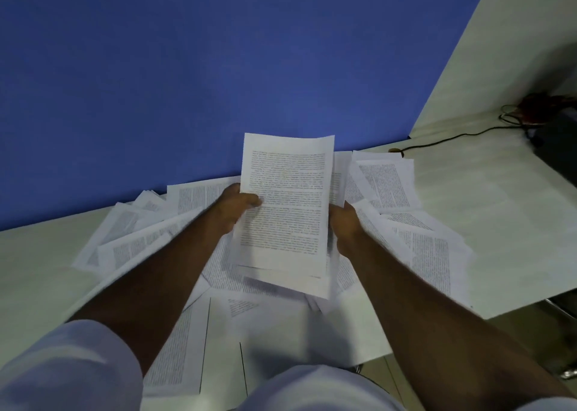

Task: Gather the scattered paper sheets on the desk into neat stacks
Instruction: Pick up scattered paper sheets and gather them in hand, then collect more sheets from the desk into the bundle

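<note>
I hold a bundle of printed paper sheets (285, 204) lifted above the desk (505, 210), its top page facing me. My left hand (237, 209) grips the bundle's left edge, thumb on the front. My right hand (345, 223) grips the right edge, its fingers hidden behind the paper. Loose printed sheets lie scattered under and around the bundle: a fan at the left (134, 235), a pile at the right (387, 185), more at the right front (431, 254) and several near my body (181, 348).
A blue partition (187, 67) rises behind the desk. A black cable (449, 137) runs to a dark device (555, 135) at the far right, beside a tangle of wires (530, 107). The desk's front edge drops off at the lower right.
</note>
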